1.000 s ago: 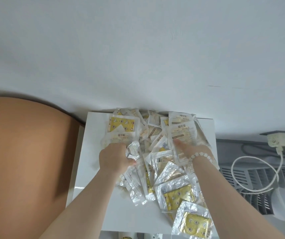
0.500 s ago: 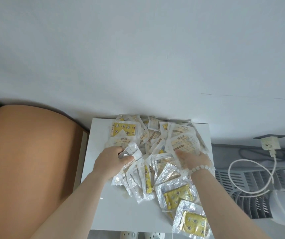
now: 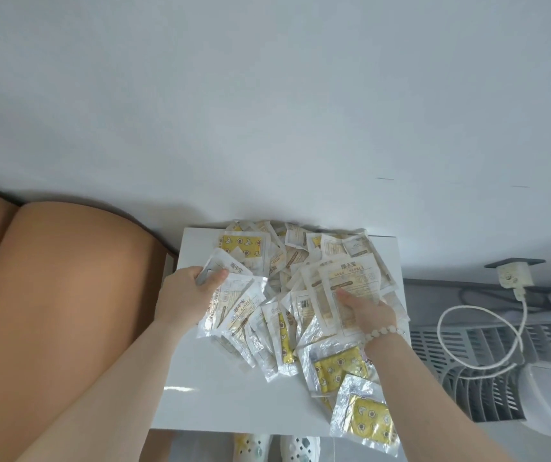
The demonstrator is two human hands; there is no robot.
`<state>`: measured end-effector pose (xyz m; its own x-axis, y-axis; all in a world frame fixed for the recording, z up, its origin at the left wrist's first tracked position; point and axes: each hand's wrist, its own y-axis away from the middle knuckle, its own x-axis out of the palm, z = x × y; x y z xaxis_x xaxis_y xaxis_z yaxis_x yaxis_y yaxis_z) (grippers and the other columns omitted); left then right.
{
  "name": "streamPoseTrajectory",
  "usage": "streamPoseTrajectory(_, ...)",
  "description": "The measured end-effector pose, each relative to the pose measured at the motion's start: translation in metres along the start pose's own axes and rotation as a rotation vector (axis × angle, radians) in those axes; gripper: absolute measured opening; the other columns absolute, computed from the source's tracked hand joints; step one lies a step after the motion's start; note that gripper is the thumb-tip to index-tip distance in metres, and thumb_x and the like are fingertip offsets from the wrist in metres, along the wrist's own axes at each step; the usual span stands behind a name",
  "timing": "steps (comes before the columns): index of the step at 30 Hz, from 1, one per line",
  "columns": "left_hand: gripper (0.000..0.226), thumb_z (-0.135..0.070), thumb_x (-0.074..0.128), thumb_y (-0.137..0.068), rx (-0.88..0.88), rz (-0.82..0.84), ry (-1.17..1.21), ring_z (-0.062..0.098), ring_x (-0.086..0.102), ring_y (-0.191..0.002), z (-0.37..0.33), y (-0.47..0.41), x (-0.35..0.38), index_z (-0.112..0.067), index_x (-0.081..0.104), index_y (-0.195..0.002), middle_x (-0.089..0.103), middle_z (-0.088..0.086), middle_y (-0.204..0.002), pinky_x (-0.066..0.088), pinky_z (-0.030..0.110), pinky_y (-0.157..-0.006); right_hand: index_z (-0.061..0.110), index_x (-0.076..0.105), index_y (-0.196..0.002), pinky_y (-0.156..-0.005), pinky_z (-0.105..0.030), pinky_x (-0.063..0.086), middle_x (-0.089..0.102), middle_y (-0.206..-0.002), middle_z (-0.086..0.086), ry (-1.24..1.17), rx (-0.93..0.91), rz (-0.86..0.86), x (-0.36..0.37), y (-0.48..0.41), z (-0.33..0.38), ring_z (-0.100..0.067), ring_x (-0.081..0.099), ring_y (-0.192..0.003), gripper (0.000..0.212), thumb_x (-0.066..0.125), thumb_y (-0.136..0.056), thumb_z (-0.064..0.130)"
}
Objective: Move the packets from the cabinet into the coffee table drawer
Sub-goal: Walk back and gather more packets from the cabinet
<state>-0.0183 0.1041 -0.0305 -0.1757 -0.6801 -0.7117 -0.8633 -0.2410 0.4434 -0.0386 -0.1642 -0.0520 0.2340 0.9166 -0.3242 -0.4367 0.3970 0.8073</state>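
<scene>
Gathering seems the step in hand: the left hand curls round a fan of packets, the right hand pinches more, thumb on top, over the heap on the white cabinet. The next move calls for lifting both bundles clear without shedding any.

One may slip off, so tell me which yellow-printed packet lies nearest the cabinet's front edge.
The yellow packet at the front right corner: it alone overhangs the cabinet top's front edge. The other yellow packets lie farther back.

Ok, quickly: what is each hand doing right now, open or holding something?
Left hand: grips a bunch of packets.
Right hand: pinches a white packet, thumb on top.
</scene>
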Motion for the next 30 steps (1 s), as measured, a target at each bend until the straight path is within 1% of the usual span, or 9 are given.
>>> streamPoseTrajectory(4, 0.052, -0.049, 0.052, -0.091, -0.016, -0.066, 0.018, 0.027, 0.045, -0.056, -0.007, -0.003, -0.018, -0.008, 0.044, -0.060, 0.044, 0.004, -0.052, 0.034, 0.032, -0.057, 0.001, 0.057, -0.123, -0.102, -0.043, 0.044, 0.063, -0.120, -0.012, -0.103, 0.004, 0.066, -0.002, 0.015, 0.007, -0.030, 0.058, -0.112, 0.073, 0.083, -0.065, 0.036)
streamPoseTrajectory(10, 0.052, -0.044, 0.045, -0.095, 0.043, -0.097, 0.071, 0.026, 0.042, -0.056, -0.067, 0.012, -0.043, -0.012, 0.036, -0.056, 0.041, 0.002, -0.052, 0.027, 0.032, -0.050, 0.005, 0.063, -0.112, -0.095, -0.046, 0.049, 0.069, -0.107, -0.009, -0.169, -0.041, 0.155, -0.016, 0.052, 0.034, -0.031, 0.064, -0.101, 0.067, 0.087, -0.059, 0.037)
streamPoseTrajectory(13, 0.051, -0.045, 0.043, -0.096, 0.093, -0.097, 0.072, 0.027, 0.049, -0.061, -0.104, 0.027, -0.058, -0.007, 0.045, -0.062, 0.051, 0.008, -0.060, 0.032, 0.032, -0.055, 0.010, 0.063, -0.095, -0.094, -0.044, 0.050, 0.069, -0.099, -0.008, -0.162, -0.091, 0.161, -0.041, 0.082, 0.061, -0.030, 0.065, -0.097, 0.037, 0.082, -0.069, 0.030)
streamPoseTrajectory(14, 0.052, -0.044, 0.043, -0.097, 0.107, -0.102, 0.086, 0.026, 0.049, -0.062, -0.117, 0.033, -0.063, -0.006, 0.045, -0.062, 0.052, 0.008, -0.060, 0.034, 0.032, -0.057, 0.009, 0.062, -0.094, -0.094, -0.044, 0.050, 0.068, -0.098, -0.009, -0.167, -0.111, 0.154, -0.051, 0.091, 0.070, -0.030, 0.065, -0.097, 0.035, 0.081, -0.071, 0.029)
streamPoseTrajectory(19, 0.053, -0.043, 0.046, -0.096, 0.153, -0.130, 0.179, 0.022, 0.042, -0.058, -0.173, 0.070, -0.086, -0.012, 0.032, -0.055, 0.041, 0.003, -0.056, 0.031, 0.031, -0.054, 0.000, 0.062, -0.111, -0.095, -0.046, 0.049, 0.069, -0.105, -0.013, -0.186, -0.205, 0.121, -0.098, 0.128, 0.100, -0.033, 0.064, -0.100, 0.062, 0.084, -0.065, 0.034)
streamPoseTrajectory(24, 0.051, -0.047, 0.046, -0.095, 0.207, -0.068, 0.249, 0.026, 0.052, -0.064, -0.213, 0.107, -0.113, -0.009, 0.041, -0.060, 0.052, 0.007, -0.062, 0.043, 0.032, -0.062, 0.004, 0.068, -0.103, -0.096, -0.043, 0.050, 0.072, -0.100, -0.009, -0.228, -0.279, 0.173, -0.137, 0.173, 0.121, -0.028, 0.067, -0.096, 0.054, 0.086, -0.061, 0.033)
streamPoseTrajectory(26, 0.050, -0.049, 0.044, -0.095, 0.226, -0.033, 0.239, 0.027, 0.059, -0.072, -0.228, 0.123, -0.122, -0.006, 0.050, -0.071, 0.059, 0.012, -0.075, 0.049, 0.036, -0.074, 0.004, 0.068, -0.103, -0.095, -0.044, 0.050, 0.073, -0.099, -0.010, -0.242, -0.309, 0.193, -0.151, 0.193, 0.130, -0.029, 0.068, -0.096, 0.054, 0.087, -0.060, 0.031)
streamPoseTrajectory(28, 0.050, -0.049, 0.042, -0.096, 0.239, 0.001, 0.248, 0.030, 0.064, -0.083, -0.240, 0.139, -0.129, -0.005, 0.055, -0.078, 0.064, 0.015, -0.085, 0.050, 0.038, -0.085, 0.005, 0.069, -0.102, -0.094, -0.044, 0.051, 0.073, -0.099, -0.009, -0.228, -0.336, 0.198, -0.166, 0.212, 0.137, -0.029, 0.068, -0.095, 0.069, 0.091, -0.047, 0.039)
streamPoseTrajectory(30, 0.050, -0.049, 0.040, -0.097, 0.249, 0.039, 0.283, 0.033, 0.066, -0.092, -0.253, 0.154, -0.135, -0.004, 0.060, -0.084, 0.068, 0.018, -0.095, 0.052, 0.042, -0.090, 0.007, 0.069, -0.104, -0.093, -0.044, 0.051, 0.072, -0.102, -0.008, -0.203, -0.360, 0.174, -0.181, 0.224, 0.144, -0.028, 0.068, -0.095, 0.099, 0.090, -0.018, 0.053)
